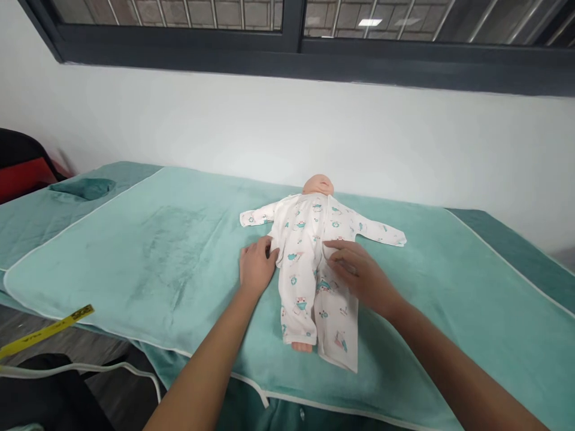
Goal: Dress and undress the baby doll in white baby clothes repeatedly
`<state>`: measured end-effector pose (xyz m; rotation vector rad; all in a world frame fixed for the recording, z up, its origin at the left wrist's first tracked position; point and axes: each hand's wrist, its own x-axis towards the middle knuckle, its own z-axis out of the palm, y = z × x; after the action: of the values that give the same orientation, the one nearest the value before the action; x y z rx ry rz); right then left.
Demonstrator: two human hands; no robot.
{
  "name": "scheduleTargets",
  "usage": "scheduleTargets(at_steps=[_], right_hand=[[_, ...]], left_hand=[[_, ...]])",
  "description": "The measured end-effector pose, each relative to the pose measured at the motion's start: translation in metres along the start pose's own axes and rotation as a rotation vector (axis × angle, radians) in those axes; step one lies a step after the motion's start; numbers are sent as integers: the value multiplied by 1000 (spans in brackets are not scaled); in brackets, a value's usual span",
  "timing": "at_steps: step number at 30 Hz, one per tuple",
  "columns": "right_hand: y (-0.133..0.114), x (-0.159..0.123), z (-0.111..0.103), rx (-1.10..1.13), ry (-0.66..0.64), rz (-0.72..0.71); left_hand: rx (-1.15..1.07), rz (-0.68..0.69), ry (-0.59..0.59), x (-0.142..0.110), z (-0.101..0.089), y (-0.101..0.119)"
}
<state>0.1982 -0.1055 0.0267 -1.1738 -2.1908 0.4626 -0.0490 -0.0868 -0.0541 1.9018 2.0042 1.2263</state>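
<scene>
A baby doll (318,184) lies on the bed with its head toward the wall and its feet toward me. It wears a white long-sleeved romper (299,257) with small green and red prints. Both sleeves are spread out sideways. Toes show at the left leg's cuff, while the right leg's fabric lies flat and loose. My left hand (257,266) is closed at the romper's left edge, by the waist, thumb against the cloth. My right hand (359,272) pinches the romper's front near the middle opening; its fingertips partly hide the fabric there.
A light green plush cover (135,251) with white piping spreads over the bed. Behind it rises a white wall (202,126) under a dark-framed window (291,45). A black and red object (24,167) stands at far left. A yellow strap (49,330) hangs over the near left edge.
</scene>
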Motion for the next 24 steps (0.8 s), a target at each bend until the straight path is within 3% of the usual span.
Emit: scheduleTargets(at_steps=[6, 12, 17, 21, 23, 24], right_hand=[[-7, 27, 2, 89, 41, 138], [-9, 71, 21, 2, 58, 53], [-6, 79, 34, -75, 97, 49], [0, 74, 35, 52, 125, 150], [2, 76, 33, 178, 127, 229], [3, 78, 31, 244, 134, 263]], left_hand=[[-258, -88, -33, 7, 4, -2], [-691, -241, 123, 10, 5, -1], [-1002, -335, 148, 25, 3, 5], [-1038, -194, 188, 35, -8, 31], [-970, -16, 118, 33, -13, 52], [-920, 96, 24, 30, -14, 63]])
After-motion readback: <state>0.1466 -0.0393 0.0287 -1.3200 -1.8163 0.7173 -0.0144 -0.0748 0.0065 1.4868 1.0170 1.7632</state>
